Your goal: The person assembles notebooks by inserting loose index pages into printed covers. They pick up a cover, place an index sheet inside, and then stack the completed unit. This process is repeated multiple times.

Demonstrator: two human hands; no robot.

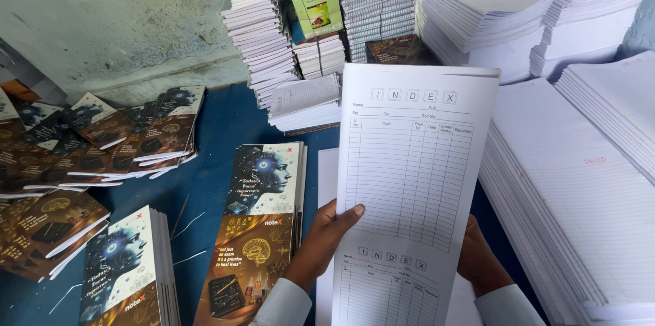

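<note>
Both hands hold up a tall bundle of white printed pages [409, 182] with ruled table grids on its front sheet. My left hand [327, 237] grips its left edge, thumb on the front. My right hand [481, 258] holds the right edge from behind, mostly hidden by the paper. The bundle stands tilted over the blue table [218, 128]. Just left of it lies a stack of dark illustrated covers [263, 223] showing a face and a brain.
A second stack of the same covers [126, 271] sits at bottom left, and fanned covers [102, 142] lie at far left. Large stacks of ruled white pages [580, 189] fill the right. Tall piles of notebooks [314, 19] stand against the back wall.
</note>
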